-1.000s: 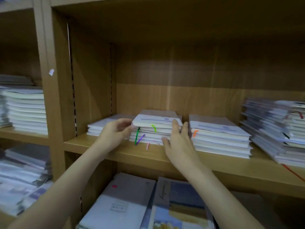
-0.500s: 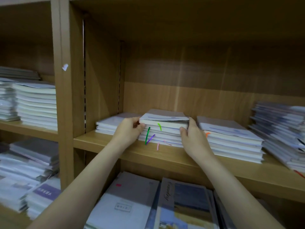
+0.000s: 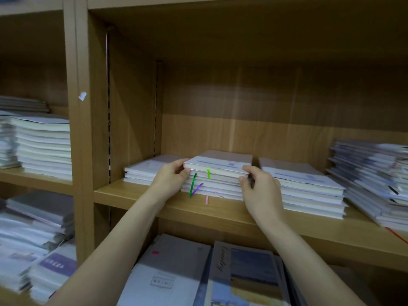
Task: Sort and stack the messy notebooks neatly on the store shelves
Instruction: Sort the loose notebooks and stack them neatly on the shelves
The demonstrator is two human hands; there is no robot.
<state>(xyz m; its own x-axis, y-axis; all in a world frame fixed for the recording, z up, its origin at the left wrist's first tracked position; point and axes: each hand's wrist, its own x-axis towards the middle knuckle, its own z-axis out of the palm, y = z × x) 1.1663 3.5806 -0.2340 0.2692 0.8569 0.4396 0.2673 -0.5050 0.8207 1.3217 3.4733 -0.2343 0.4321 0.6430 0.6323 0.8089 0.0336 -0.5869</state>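
Top notebook (image 3: 217,165) (on the middle stack) — left hand (image 3: 171,178) and right hand (image 3: 259,186) each grip a front corner.

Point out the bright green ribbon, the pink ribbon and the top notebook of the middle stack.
bright green ribbon (image 3: 208,173): head view, middle of its strip.
pink ribbon (image 3: 207,199): head view, hanging end over the shelf edge.
top notebook (image 3: 220,163): head view, middle of its cover.

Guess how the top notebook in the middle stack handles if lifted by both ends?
The top notebook, pinched by left hand and right hand, looks thin with a soft cover: probably light and may sag mid-span. Its green ribbon hangs loose and could snag.
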